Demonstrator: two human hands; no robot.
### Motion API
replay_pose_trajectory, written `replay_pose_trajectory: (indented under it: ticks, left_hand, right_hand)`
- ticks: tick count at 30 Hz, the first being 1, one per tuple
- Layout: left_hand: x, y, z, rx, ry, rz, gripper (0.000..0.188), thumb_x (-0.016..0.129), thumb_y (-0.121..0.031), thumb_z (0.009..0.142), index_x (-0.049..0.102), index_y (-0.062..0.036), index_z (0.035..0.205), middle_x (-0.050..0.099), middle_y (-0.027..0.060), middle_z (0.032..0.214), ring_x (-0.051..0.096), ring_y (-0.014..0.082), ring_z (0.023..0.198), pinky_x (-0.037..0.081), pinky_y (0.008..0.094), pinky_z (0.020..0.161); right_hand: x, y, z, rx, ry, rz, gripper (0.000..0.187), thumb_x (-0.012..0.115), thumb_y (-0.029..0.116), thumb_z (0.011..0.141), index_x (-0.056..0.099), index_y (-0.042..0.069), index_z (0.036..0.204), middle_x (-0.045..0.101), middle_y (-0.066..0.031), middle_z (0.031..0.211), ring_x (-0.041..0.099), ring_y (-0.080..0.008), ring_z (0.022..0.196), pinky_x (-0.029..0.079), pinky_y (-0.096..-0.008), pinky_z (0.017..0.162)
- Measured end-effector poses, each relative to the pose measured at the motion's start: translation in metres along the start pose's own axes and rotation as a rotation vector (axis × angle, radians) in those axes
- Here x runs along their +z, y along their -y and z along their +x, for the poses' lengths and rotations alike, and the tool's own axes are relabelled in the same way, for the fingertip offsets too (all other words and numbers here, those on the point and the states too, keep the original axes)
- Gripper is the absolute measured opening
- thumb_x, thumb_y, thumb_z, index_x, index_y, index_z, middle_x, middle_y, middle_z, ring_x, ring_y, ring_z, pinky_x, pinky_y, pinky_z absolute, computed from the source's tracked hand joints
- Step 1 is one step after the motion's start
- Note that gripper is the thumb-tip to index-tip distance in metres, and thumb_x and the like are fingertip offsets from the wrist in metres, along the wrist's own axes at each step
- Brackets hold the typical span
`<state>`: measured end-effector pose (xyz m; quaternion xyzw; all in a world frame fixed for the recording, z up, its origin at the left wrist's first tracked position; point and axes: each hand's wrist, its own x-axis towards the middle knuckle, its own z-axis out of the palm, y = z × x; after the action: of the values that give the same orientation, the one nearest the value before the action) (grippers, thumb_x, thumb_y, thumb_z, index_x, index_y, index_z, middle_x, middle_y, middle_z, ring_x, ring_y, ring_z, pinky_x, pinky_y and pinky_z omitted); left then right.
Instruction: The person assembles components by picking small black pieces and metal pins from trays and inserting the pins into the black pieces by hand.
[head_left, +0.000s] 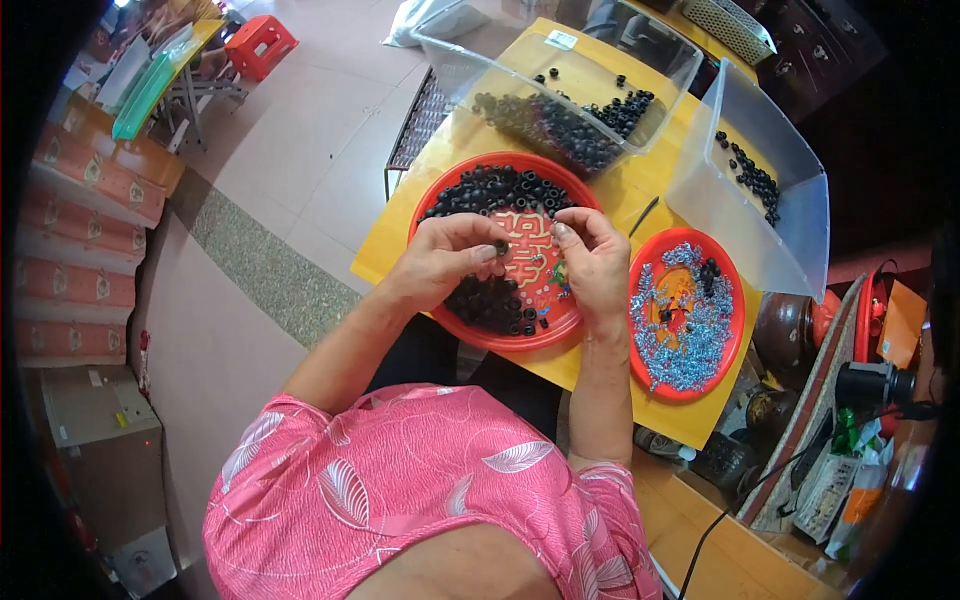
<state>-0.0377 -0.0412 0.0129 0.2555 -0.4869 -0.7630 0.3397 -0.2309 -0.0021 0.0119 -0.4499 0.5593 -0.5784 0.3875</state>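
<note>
My left hand [445, 258] is closed in a pinch on a small black ring-shaped part [501, 246], above a round red tray [497, 343]. Opposite it, my right hand [597, 262] has thumb and index finger pressed together at the tray's right side. Whatever sits between those fingertips is too small to name. Many black ring-shaped parts [500, 185] lie along the tray's far side, and more are heaped at its near left. Right of my right hand, an oval red tray [741, 300] carries many small silvery-blue metal pieces [700, 350] and a few black parts.
Beyond the round tray stands a clear plastic bin [640, 140] with black parts; another translucent bin [740, 225] stands to the right. Both trays rest on a yellow tabletop [400, 250]. A red stool [260, 47] and a cardboard box [95, 410] are on the left.
</note>
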Motion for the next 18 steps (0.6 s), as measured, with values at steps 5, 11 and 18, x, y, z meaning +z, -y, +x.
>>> replay_pose_trajectory:
  ticks: [5,11,18]
  left_hand:
    - [0.0,0.001,-0.03,0.038,-0.024,-0.298,0.022,0.061,-0.001,0.078,0.056,0.0006,0.1,0.062,0.0074,0.087,0.06,0.0129,0.075,0.049,0.0236,0.07]
    - [-0.009,0.01,-0.052,0.071,0.008,-0.406,0.023,0.063,0.002,0.075,0.057,0.0012,0.098,0.061,0.0077,0.088,0.06,0.0128,0.078,0.05,0.0245,0.071]
    - [-0.01,0.015,-0.064,0.076,0.008,-0.361,0.022,0.064,0.001,0.075,0.058,0.0018,0.097,0.061,0.0076,0.088,0.06,0.0138,0.08,0.051,0.0254,0.072]
  right_hand:
    - [0.007,0.004,-0.003,0.091,0.111,0.178,0.01,0.055,0.002,0.082,0.056,-0.001,0.091,0.059,-0.0031,0.076,0.055,-0.0083,0.066,0.044,-0.0194,0.061]
    - [0.031,0.045,-0.052,0.172,0.265,0.174,0.01,0.059,0.007,0.082,0.057,0.0,0.088,0.06,-0.0018,0.076,0.054,-0.0067,0.068,0.044,-0.0194,0.063]
    - [0.053,0.055,-0.077,0.18,0.329,0.18,0.008,0.059,0.004,0.081,0.057,-0.001,0.087,0.058,-0.0011,0.079,0.054,-0.0064,0.073,0.043,-0.0194,0.066]
